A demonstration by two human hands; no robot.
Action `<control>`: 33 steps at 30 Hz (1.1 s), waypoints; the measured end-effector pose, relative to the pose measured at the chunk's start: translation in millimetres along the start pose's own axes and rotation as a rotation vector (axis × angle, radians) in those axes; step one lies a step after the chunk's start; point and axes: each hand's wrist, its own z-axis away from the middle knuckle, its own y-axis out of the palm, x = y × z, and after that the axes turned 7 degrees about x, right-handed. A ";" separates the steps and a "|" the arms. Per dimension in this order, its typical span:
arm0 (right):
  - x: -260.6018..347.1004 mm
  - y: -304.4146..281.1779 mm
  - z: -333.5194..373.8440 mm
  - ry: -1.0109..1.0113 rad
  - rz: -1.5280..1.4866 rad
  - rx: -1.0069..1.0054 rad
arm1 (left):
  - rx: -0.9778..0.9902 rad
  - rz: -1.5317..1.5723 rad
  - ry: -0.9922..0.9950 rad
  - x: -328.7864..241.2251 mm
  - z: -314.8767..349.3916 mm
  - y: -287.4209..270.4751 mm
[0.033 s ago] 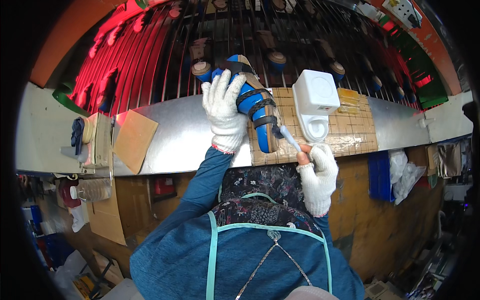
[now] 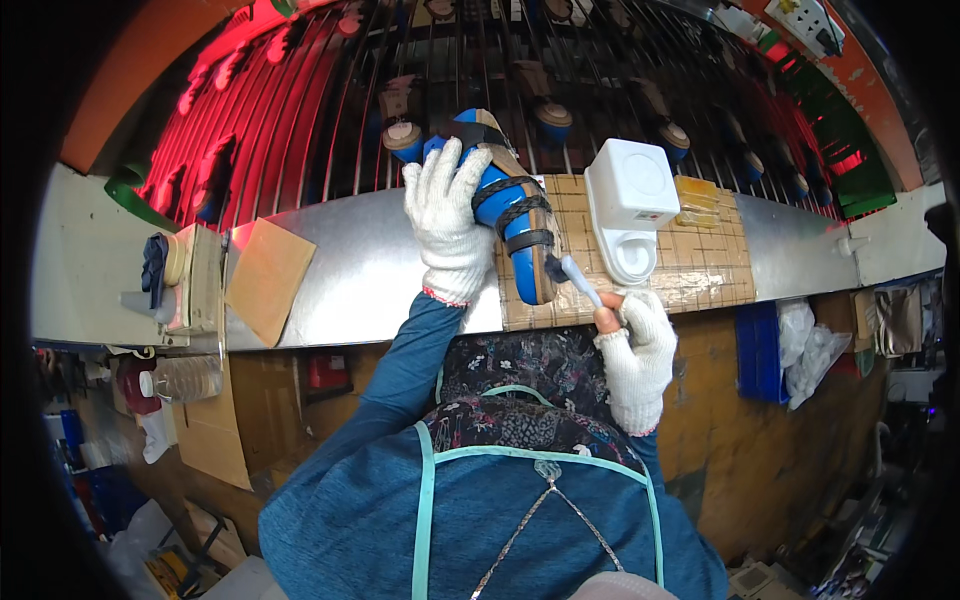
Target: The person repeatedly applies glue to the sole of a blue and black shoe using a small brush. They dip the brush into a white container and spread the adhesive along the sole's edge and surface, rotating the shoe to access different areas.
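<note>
My left hand (image 2: 443, 215), in a white knitted glove, is closed on a sandal upper and sole mounted on a blue shoe last (image 2: 525, 270). Dark braided straps (image 2: 520, 212) cross the last, and a tan sole lies along its right side. Between the bare thumb and finger of my right hand (image 2: 638, 345), gloved except at those tips, is a small brush (image 2: 582, 282) with a pale handle. Its dark bristles touch the sole edge near the end closest to me. A white plastic glue dispenser-like container (image 2: 632, 185) with a round cup stands right of the sandal.
A taped cardboard sheet (image 2: 700, 265) covers part of the metal bench (image 2: 365, 250). Beyond it, a rack of metal rods (image 2: 340, 150), lit red at left, carries several more lasts. A yellowish block (image 2: 697, 203) lies behind the container; a tan board (image 2: 270, 283) rests at left.
</note>
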 end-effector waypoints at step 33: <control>7.0 3.2 -31.4 -0.271 0.073 -0.136 | 0.510 0.214 -0.248 -27.8 -18.5 -21.4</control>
